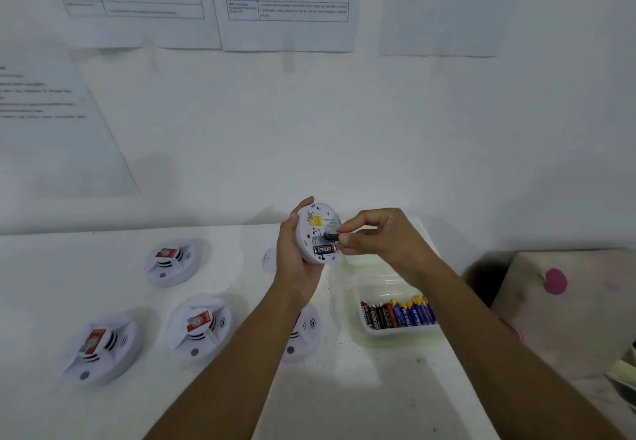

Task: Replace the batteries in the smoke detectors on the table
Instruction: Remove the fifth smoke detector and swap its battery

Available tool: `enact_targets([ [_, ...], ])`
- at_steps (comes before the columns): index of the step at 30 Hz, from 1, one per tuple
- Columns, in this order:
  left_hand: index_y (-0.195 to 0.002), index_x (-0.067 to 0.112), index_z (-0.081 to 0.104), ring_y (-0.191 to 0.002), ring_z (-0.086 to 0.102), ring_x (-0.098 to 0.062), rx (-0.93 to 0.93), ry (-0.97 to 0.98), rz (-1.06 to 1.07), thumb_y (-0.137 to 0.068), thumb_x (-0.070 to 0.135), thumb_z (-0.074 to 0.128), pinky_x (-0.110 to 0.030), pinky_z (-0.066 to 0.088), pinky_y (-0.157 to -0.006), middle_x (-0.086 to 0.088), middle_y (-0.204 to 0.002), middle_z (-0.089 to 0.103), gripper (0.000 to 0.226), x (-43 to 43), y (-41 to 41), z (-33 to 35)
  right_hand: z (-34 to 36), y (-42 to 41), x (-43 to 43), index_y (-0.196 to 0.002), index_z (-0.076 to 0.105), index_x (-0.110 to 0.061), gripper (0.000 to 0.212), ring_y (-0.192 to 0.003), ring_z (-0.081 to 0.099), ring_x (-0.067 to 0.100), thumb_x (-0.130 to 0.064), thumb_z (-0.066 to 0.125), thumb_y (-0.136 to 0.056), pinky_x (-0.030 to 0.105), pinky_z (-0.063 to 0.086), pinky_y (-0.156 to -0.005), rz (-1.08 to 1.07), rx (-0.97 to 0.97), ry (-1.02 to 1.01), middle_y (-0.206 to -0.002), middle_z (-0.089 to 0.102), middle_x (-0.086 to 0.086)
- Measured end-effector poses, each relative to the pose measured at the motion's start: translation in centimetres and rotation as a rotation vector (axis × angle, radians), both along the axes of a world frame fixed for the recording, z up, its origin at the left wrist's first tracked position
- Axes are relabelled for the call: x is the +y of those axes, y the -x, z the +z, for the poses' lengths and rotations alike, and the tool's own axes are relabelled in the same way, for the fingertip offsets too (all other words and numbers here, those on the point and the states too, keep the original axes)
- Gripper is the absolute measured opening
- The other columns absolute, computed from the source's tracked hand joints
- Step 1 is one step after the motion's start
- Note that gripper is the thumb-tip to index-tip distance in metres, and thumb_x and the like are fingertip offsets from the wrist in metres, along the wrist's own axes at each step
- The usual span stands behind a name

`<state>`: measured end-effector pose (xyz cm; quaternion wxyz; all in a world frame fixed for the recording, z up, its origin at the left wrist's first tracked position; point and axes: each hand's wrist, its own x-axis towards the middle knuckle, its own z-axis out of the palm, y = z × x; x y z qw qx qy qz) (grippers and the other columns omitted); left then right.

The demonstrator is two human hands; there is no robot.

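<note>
Centre of frame: our left hand (292, 262) grips the smoke detector (316, 221) by its rim, back side up. Our right hand (382, 240) pinches a battery (329, 235) by its end at the upper slot. A second battery (324, 250) sits in the lower slot.

We can't tell whether it's going in or coming out. To do it well, we judge: hold the detector steady, check which way the ends face, tip the battery against the spring contact, then press it flat.

Counts:
- Detectors: five. One in hand and four on the table (344, 388): upper-left detector (172, 260), lower-left detector (99, 346), middle detector (199, 326), and a half-hidden detector (304, 329) under our left forearm.
- Batteries at the detector: two.
- One tray (389, 333), right of centre, holds the spare batteries (395, 314), black-red and blue-yellow, packed too tight to count.
- One small white disc (269, 259) left of our left hand, maybe a cover.
</note>
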<state>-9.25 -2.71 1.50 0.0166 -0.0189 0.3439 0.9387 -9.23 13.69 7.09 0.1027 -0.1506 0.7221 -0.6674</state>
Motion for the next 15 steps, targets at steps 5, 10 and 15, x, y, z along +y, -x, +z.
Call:
enact_targets([
  [5,-0.131,0.023,0.055,-0.106,0.055,-0.030,0.005,0.018,0.024,-0.099,0.036,0.036,-0.041,0.048,-0.082,-0.012,-0.123,0.058,0.040,0.2,-1.5,0.3,-0.2,-1.9,-0.9,-0.092,0.074,0.005,0.017,-0.085,0.073,0.032,-0.002,0.079,-0.078,0.032,0.060,-0.076,-0.031,-0.012,-0.009,-0.092,0.074,0.020],
  [10,-0.134,0.022,0.053,-0.100,0.060,-0.026,0.030,0.045,0.040,-0.100,0.036,0.035,-0.039,0.053,-0.077,-0.009,-0.117,0.062,0.041,0.2,-3.2,0.8,-0.4,-3.6,-1.8,-0.092,0.076,-0.001,0.011,-0.080,0.074,0.029,-0.004,0.076,-0.081,0.035,0.061,-0.078,-0.055,0.014,-0.011,-0.090,0.076,0.013],
  [15,-0.130,0.022,0.054,-0.092,0.062,-0.023,0.058,0.087,0.043,-0.101,0.035,0.034,-0.037,0.052,-0.074,-0.008,-0.109,0.065,0.038,-0.1,-4.5,1.0,-1.0,-4.0,-3.7,-0.084,0.063,-0.013,0.027,-0.066,0.062,0.017,-0.007,0.085,-0.070,0.028,0.055,-0.060,-0.138,0.111,-0.098,-0.082,0.062,0.005],
])
